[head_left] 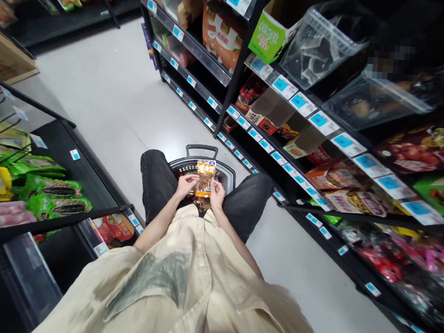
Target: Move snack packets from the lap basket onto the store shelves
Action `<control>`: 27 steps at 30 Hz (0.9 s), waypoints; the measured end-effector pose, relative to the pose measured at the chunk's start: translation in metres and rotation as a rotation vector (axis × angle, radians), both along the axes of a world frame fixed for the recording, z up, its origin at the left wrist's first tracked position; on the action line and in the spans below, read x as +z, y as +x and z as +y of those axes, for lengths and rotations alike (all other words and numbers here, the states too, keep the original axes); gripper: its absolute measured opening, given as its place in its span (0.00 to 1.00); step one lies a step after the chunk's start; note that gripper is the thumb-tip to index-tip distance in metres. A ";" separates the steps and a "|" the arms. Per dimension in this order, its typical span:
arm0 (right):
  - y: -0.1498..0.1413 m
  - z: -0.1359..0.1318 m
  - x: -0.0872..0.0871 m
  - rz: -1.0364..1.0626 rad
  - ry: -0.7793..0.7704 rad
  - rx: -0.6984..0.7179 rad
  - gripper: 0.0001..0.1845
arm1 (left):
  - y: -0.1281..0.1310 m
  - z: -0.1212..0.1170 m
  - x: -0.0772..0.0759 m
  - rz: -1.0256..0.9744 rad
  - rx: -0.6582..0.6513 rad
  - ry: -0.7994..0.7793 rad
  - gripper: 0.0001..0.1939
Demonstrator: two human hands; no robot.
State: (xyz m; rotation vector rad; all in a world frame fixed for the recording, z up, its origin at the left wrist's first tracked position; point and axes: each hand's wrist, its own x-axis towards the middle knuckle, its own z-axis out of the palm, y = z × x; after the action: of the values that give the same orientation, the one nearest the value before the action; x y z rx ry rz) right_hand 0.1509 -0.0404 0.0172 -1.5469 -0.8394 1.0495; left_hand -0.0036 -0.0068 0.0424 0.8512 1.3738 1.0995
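Between my knees stands a dark shopping basket, its handle lying toward the far side. Above it I hold an orange snack packet with a clear window and brown contents. My left hand pinches the packet's left edge. On the opposite edge, the fingers of my right hand are closed. More packaged goods show under the packet inside the basket, too small to name. My hands and the packet hide much of the basket's inside.
Right of me rise black shelves with price tags, snack boxes and a clear plastic bin. A low rack to the left holds green snack bags. Grey floor runs ahead between them, toward a cardboard box.
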 end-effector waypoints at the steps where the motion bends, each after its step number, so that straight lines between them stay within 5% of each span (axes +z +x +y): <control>1: 0.000 0.000 0.000 0.005 0.000 -0.001 0.22 | 0.000 0.000 0.001 -0.007 0.003 -0.005 0.18; 10: 0.000 0.001 0.014 0.048 -0.001 -0.015 0.22 | 0.003 -0.002 0.018 -0.019 0.049 -0.046 0.18; 14: 0.007 -0.010 0.056 0.142 -0.017 -0.047 0.20 | 0.006 -0.014 0.050 -0.092 0.037 -0.014 0.18; 21: 0.014 -0.045 0.157 0.170 0.046 -0.081 0.17 | 0.021 -0.037 0.140 -0.348 0.022 0.076 0.15; 24: 0.016 -0.048 0.175 0.133 0.119 -0.118 0.15 | 0.024 -0.039 0.158 -0.371 -0.006 0.108 0.16; 27: 0.019 -0.044 0.181 0.106 0.168 -0.117 0.14 | 0.025 -0.037 0.161 -0.327 -0.007 0.101 0.19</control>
State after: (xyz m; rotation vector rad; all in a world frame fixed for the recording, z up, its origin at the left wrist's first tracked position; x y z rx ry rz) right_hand 0.1699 -0.0846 0.1984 -1.3698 -0.7360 0.9435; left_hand 0.0211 -0.0443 0.2032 0.7096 1.0502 1.2496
